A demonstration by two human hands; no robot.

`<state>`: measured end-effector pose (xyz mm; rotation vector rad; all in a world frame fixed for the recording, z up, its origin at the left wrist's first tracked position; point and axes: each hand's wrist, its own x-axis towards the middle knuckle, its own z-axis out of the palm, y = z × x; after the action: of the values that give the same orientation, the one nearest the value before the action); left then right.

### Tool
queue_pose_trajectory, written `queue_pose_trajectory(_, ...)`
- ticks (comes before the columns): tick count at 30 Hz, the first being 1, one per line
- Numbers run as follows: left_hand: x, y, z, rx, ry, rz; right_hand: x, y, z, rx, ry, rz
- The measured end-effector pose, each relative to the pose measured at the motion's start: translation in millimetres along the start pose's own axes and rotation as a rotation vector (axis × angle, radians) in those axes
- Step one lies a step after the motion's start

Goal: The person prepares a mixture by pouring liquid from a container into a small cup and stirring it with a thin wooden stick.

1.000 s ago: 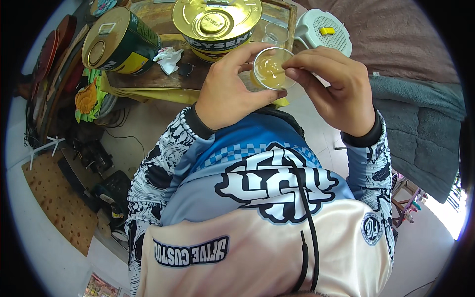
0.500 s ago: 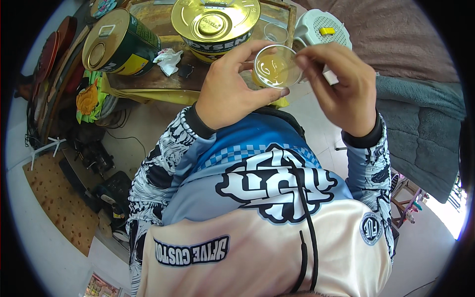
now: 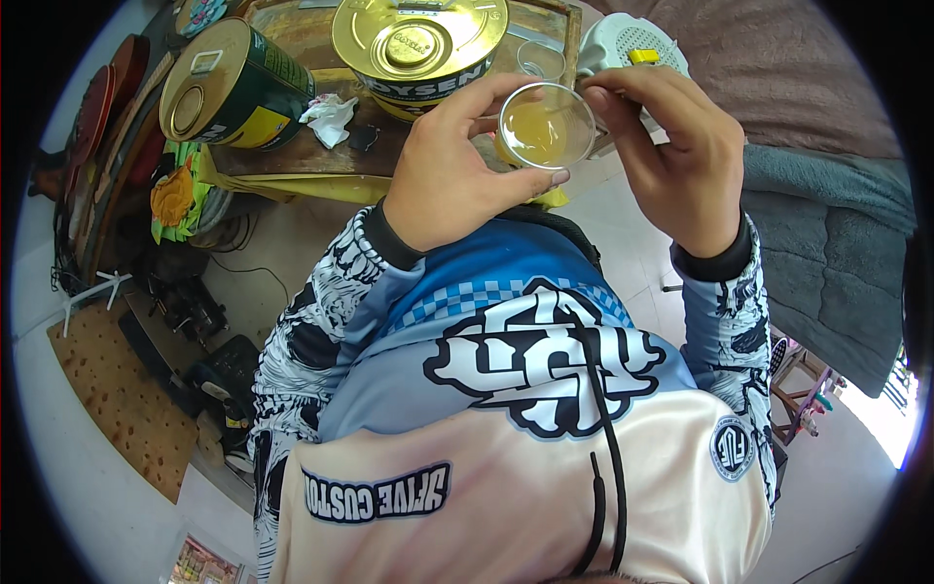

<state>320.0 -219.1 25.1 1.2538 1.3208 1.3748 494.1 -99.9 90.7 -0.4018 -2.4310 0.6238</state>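
A clear plastic cup [image 3: 533, 134] with yellowish, cloudy liquid in it is tilted toward me. Fingers and thumb of my left hand [image 3: 449, 164] wrap round it from the left. At the cup's right rim is my right hand [image 3: 681, 156], its thumb and forefinger pinched together. A thin, see-through streak runs from those fingertips into the cup; what they hold is too faint to name. Beyond the cup, a second clear cup [image 3: 541, 60] rests on the wooden table [image 3: 268, 164].
A gold-topped can [image 3: 467, 27] stands behind my left hand, a green can [image 3: 277, 73] farther left. Crumpled white tissue [image 3: 330, 119] lies between them. To the right are a white perforated object [image 3: 623, 37] with a yellow piece on it and a grey quilted cover [image 3: 827, 263].
My right hand has shifted slightly at the cup's rim, its fingertips a little higher. The cup has risen slightly and stays in my left hand.
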Motion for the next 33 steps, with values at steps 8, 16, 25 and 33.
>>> queue_pose_trajectory(8,1.1,0.6,1.2,0.002,0.012,0.004,-1.6,2.7,-1.8,-0.066,-0.035,-0.039)
queue_pose_trajectory(16,1.9,3.6,1.1,-0.020,-0.006,-0.001,2.2,4.2,-4.2,0.022,-0.039,-0.044)
queue_pose_trajectory(25,2.6,2.9,1.3,-0.008,0.008,-0.011,0.5,4.4,-1.6,-0.104,0.041,-0.011)
queue_pose_trajectory(33,2.2,2.0,-0.4,-0.026,0.001,-0.009,5.3,5.3,-0.9,-0.070,0.004,-0.068)
